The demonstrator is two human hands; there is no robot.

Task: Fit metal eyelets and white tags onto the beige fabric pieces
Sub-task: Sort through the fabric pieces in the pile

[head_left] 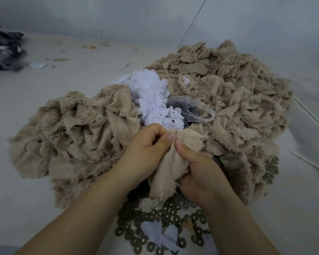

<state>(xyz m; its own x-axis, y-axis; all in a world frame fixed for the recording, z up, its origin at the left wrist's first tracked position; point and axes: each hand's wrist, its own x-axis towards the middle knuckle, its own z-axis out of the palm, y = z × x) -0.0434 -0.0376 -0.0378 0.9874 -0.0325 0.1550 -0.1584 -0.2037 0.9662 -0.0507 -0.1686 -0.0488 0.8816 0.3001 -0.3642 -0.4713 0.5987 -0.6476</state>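
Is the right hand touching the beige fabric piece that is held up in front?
Touching. The head view shows the right hand gripping the beige fabric piece, its thumb pressed flat on the cloth.

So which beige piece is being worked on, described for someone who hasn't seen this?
Start at the big beige heaps with the white tags between them. Just in front, both hands, left and right, pinch one fabric piece. It alone is lifted off the pile.
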